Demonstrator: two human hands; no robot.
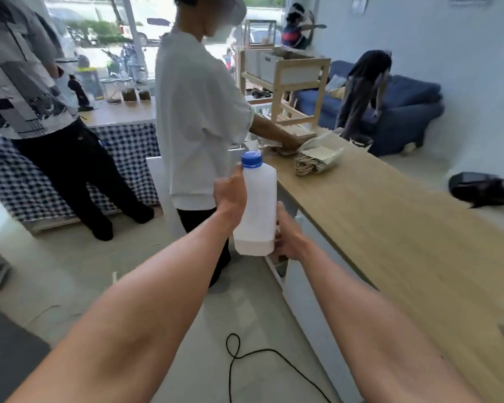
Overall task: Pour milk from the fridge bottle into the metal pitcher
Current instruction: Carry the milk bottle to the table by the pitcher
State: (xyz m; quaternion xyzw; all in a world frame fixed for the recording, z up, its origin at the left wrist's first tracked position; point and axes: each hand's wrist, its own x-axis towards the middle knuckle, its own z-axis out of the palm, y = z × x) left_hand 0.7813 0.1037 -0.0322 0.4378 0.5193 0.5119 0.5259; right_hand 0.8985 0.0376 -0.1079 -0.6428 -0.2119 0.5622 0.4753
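Note:
A translucent white milk bottle [258, 207] with a blue screw cap [251, 159] is held upright in the air in front of me. Only a shallow layer of milk shows at its bottom. My left hand [230, 196] grips the bottle's upper left side, thumb up near the cap. My right hand [288, 237] holds the lower right side near the base. The cap is on. No metal pitcher is in view.
A long wooden counter [390, 234] runs along the right, with a stack of paper bags [317, 161] at its far end. A person in a white shirt [198, 117] stands just beyond the bottle. A black cable [239, 353] lies on the floor.

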